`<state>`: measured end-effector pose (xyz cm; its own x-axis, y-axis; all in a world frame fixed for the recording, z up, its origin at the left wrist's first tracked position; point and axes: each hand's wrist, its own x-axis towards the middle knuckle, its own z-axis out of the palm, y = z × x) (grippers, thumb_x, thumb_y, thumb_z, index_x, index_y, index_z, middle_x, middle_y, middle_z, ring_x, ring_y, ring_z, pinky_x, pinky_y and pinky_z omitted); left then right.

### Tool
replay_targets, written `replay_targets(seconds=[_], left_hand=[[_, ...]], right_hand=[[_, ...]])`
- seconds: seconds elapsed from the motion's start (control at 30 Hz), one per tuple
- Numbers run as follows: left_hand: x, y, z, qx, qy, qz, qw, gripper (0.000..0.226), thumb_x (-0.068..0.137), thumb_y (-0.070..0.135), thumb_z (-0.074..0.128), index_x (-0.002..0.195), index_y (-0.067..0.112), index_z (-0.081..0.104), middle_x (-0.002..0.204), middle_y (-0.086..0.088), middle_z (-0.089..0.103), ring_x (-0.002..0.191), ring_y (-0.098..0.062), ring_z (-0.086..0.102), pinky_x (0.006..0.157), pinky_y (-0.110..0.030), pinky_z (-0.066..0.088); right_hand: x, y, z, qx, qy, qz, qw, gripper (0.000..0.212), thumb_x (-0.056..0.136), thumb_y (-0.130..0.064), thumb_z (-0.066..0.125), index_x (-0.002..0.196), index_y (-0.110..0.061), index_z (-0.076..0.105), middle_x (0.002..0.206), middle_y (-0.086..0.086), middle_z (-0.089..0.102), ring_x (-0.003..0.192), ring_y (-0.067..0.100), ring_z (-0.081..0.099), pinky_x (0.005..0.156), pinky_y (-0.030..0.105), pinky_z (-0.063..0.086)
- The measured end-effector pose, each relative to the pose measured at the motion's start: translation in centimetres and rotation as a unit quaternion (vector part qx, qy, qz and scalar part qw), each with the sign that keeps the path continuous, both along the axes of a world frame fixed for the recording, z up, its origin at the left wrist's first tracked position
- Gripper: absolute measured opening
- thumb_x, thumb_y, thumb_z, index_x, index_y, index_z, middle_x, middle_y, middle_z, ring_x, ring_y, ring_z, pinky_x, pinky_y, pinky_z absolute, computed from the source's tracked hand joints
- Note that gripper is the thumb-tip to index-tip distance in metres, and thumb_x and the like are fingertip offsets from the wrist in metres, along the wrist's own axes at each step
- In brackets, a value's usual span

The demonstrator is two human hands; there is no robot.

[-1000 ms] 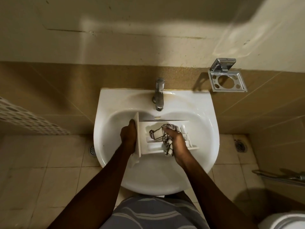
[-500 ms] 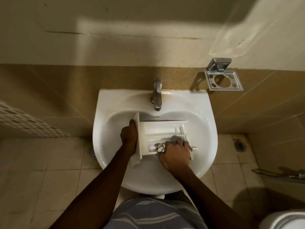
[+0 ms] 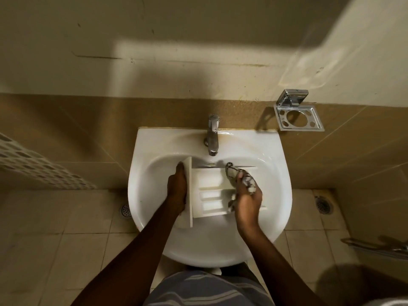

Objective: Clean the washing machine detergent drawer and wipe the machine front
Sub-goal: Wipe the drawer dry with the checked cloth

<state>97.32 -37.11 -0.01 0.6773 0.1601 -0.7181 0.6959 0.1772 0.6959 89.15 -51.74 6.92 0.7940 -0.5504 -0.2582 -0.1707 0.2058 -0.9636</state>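
In the head view, you stand over the white sink [image 3: 154, 142] with the detergent drawer [image 3: 209, 188] held in the basin, just below the tap [image 3: 213, 135]. It lies with its compartments facing up and its front panel turned to your left.

Your left hand [image 3: 176, 191] grips that front panel, the fingers curled against its outer face to steady the drawer. Your right hand [image 3: 247, 197] is closed round a bunched, dark-patterned cloth [image 3: 241, 176] and presses it into the drawer's far right end. One tail of the cloth sticks out towards the tap.

I judge you to be in the middle of the first half of the job. The drawer is out of the machine and being wiped, and the compartments nearest the front panel look pale and free of residue. I cannot tell whether the end under your right hand is clean, nor whether water is running.

The washing machine is not in sight here, so refitting the drawer and wiping the machine front are both left to do.

On the wall to the right hangs a chrome holder [image 3: 298, 115], well apart from your work.
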Motion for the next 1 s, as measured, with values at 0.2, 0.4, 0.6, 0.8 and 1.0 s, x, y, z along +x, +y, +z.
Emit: replay_targets(seconds=[0.2,0.4,0.6,0.8,1.0], left_hand=[[0.0,-0.8,1.6,-0.069,-0.043,-0.04,0.996,0.067,0.081,0.071,0.054,0.101,0.011,0.077,0.101,-0.016,0.076,0.099,-0.036,0.071,0.097,-0.051,0.053],[-0.4,1.8,3.4,-0.127,-0.059,-0.035,0.99,0.058,0.094,0.062,0.049,0.112,0.012,0.073,0.104,-0.016,0.073,0.095,-0.034,0.069,0.086,-0.044,0.055],[0.8,3.0,5.4,-0.117,-0.089,-0.051,0.988,0.057,0.094,0.064,0.047,0.107,0.018,0.077,0.103,-0.015,0.075,0.094,-0.036,0.07,0.085,-0.049,0.058],[0.9,1.2,6.4,-0.136,-0.088,-0.059,0.985,0.065,0.091,0.067,0.046,0.121,0.013,0.069,0.112,-0.016,0.074,0.105,-0.036,0.07,0.098,-0.052,0.053],[1.1,2.6,7.5,-0.17,-0.102,-0.042,0.979,0.061,0.094,0.064,0.045,0.117,0.015,0.073,0.115,-0.021,0.071,0.107,-0.042,0.067,0.089,-0.052,0.056]], right_hand=[[2.4,2.4,-1.8,-0.519,-0.083,0.227,0.82,0.075,0.068,-0.004,0.068,0.14,-0.019,0.054,0.145,0.001,0.053,0.142,0.019,0.038,0.114,0.037,0.033],[3.8,-3.7,-0.8,-0.615,-0.014,0.232,0.754,0.061,0.083,-0.036,0.058,0.142,-0.025,0.05,0.146,-0.001,0.052,0.143,0.022,0.035,0.118,0.039,0.023],[3.5,-2.6,1.1,-0.536,0.037,0.135,0.832,0.063,0.078,-0.033,0.037,0.138,-0.022,0.054,0.146,0.0,0.052,0.145,0.027,0.03,0.119,0.048,0.021],[3.9,1.7,3.2,-0.537,-0.064,0.293,0.788,0.079,0.076,-0.026,0.058,0.152,-0.03,0.036,0.159,-0.007,0.031,0.151,0.019,0.015,0.119,0.039,0.013],[4.6,-5.6,4.0,-0.585,0.021,0.216,0.782,0.074,0.085,-0.051,0.026,0.154,-0.026,0.032,0.16,-0.002,0.032,0.15,0.021,0.018,0.122,0.043,0.013]])
